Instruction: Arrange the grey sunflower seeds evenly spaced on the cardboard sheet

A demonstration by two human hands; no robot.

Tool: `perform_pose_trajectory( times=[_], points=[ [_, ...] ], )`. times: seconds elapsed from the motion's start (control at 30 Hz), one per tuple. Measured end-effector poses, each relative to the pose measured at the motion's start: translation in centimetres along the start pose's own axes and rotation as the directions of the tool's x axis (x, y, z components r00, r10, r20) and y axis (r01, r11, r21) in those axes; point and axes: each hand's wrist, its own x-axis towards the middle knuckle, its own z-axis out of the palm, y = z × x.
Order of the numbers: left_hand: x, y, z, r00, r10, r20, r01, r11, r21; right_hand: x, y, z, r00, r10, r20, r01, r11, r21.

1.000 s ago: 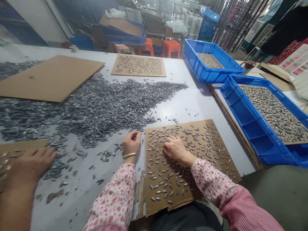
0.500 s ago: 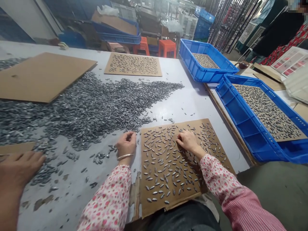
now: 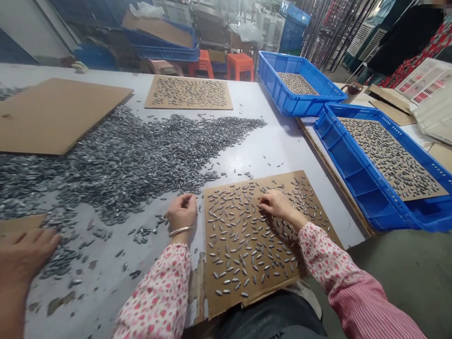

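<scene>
A brown cardboard sheet (image 3: 226, 301) lies at the table's near edge, covered with small grey metal pieces (image 3: 243, 259), pointed at both ends and spaced apart. Over its upper middle is my right hand (image 3: 277, 203), thumb and fingers drawn together; whatever they pinch is hidden. My left hand (image 3: 181, 210) rests on the table just left of the sheet, fingers curled closed, their contents out of sight. A large heap of the same metal pieces (image 3: 141, 160) spreads behind and left of it, with a few loose ones beside the wrist.
Another person's hand (image 3: 28, 254) rests at the left edge by a cardboard piece (image 3: 21, 224). A bare cardboard sheet (image 3: 63, 113) lies over the heap; a filled sheet (image 3: 189, 92) lies behind. Two blue crates (image 3: 353, 160) with filled sheets stand right. Orange stools (image 3: 240, 66) stand beyond.
The view has shifted slightly, so the background sits a little further left and higher. Both hands keep nearly the same places and closed shapes.
</scene>
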Motion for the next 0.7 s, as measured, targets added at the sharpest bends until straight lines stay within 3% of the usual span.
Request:
perform_pose_trajectory(
  times=[0.27, 0.5, 0.7],
  points=[
    [0.0, 0.0, 0.2, 1.000, -0.003, 0.002, 0.003, 1.000, 0.017, -1.3, 0.1, 1.6, 0.997, -0.076, 0.026, 0.078, 0.991, -0.110],
    [0.0, -0.1, 0.3, 1.000, -0.023, 0.008, 0.023, 1.000, 0.017, -2.2, -0.7, 0.9, 0.998, -0.057, 0.000, 0.057, 0.997, -0.052],
    [0.0, 0.1, 0.3, 1.000, -0.019, -0.005, 0.019, 0.999, 0.028, -3.2, -0.7, 1.3, 0.988, -0.148, 0.042, 0.151, 0.987, -0.058]
  ],
)
